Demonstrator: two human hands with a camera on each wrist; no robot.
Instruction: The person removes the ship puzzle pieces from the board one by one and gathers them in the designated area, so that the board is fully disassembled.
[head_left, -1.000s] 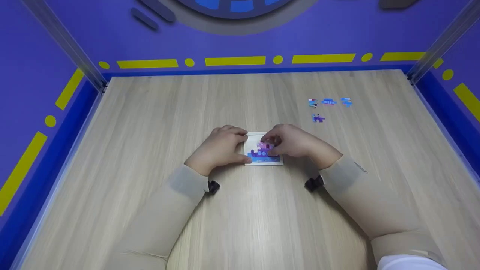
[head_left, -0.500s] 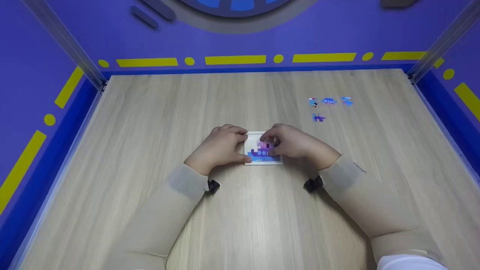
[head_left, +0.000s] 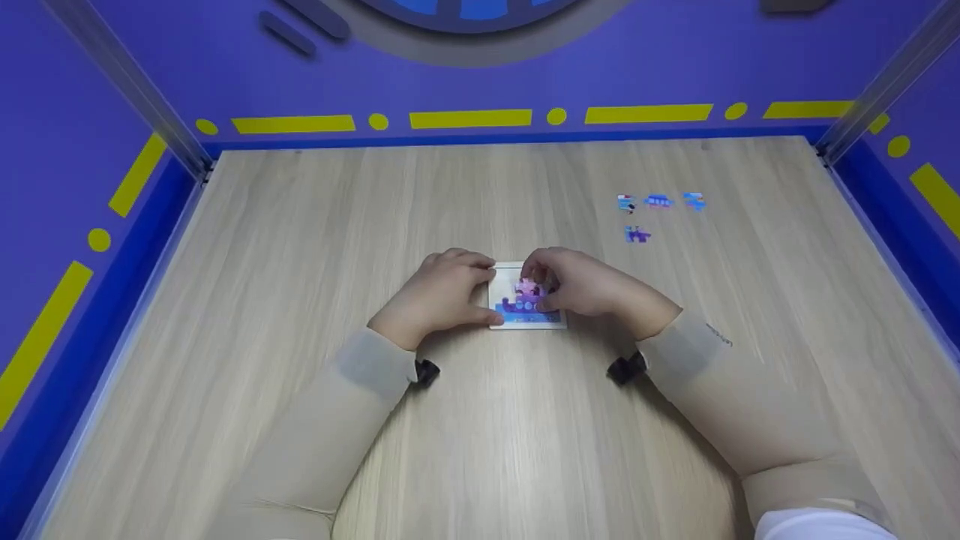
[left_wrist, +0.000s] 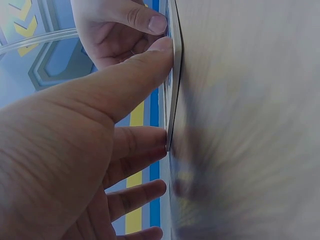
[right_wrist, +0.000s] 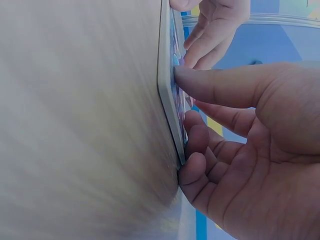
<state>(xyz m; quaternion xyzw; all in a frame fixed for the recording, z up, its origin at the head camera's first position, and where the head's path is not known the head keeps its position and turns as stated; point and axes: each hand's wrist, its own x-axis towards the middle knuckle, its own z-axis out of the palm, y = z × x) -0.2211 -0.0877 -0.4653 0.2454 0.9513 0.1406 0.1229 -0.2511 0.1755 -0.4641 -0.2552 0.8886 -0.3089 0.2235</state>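
Observation:
A small white-rimmed jigsaw tray (head_left: pixel 504 286) lies on the table with blue and purple pieces in its lower part. My left hand (head_left: pixel 444 294) holds its left side, thumb on the near corner and forefinger at the far one. In the left wrist view the thumb lies against the tray's edge (left_wrist: pixel 175 80). Over the tray's right side, my right hand (head_left: pixel 583 283) pinches a pink puzzle piece (head_left: pixel 529 285) between thumb and forefinger. This piece looks tilted in the right wrist view, where the other fingers curl beside the tray's rim (right_wrist: pixel 166 85).
Toward the back right lie several loose puzzle pieces: a red-and-blue one (head_left: pixel 625 203), a blue one with windows (head_left: pixel 658 201), another blue one (head_left: pixel 694 201) and a purple one (head_left: pixel 637 235). Purple-blue walls (head_left: pixel 480 90) bound the wooden table (head_left: pixel 337 217) at the back and sides.
The pink piece has shifted and tilted under my right hand's fingers, which have moved slightly. My left hand and the tray stay put.

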